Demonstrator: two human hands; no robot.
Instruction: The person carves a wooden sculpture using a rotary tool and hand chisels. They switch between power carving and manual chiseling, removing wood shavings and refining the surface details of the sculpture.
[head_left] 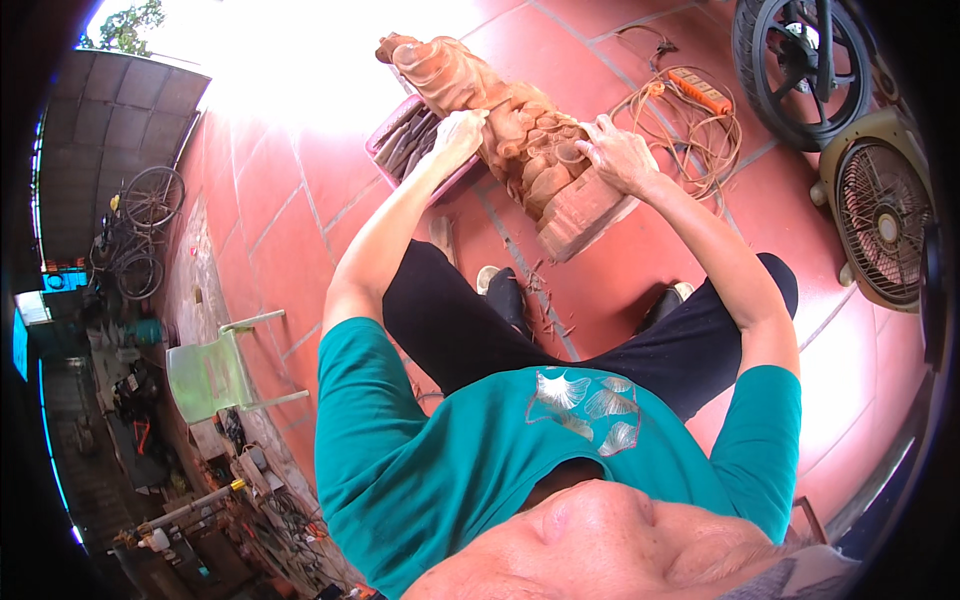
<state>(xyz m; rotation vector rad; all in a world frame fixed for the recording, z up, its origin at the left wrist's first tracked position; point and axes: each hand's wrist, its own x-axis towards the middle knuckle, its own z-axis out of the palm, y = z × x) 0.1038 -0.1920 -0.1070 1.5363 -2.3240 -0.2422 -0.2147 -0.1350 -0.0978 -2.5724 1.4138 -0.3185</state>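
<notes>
A carved wooden sculpture (pixel 520 140), reddish brown with deep swirling relief, lies tilted in front of me, its square base (pixel 585 212) toward me. My left hand (pixel 462 135) is closed at the sculpture's left side, fingers pinched together. A thin sliver seems to show at its fingertips, too small to name. My right hand (pixel 618 155) grips the sculpture's right side just above the base, thumb and fingers on the wood. Beside my left hand stands a pink basket (pixel 378 140) of long, dark, narrow pieces, partly hidden by my forearm.
Wood chips (pixel 545 290) lie on the red tiled floor between my shoes. An orange power strip (pixel 700 92) with tangled cord lies at the far right, near a wheel (pixel 800 70) and a fan (pixel 882 210). A green plastic chair (pixel 215 375) is at left, bicycles (pixel 140 235) beyond.
</notes>
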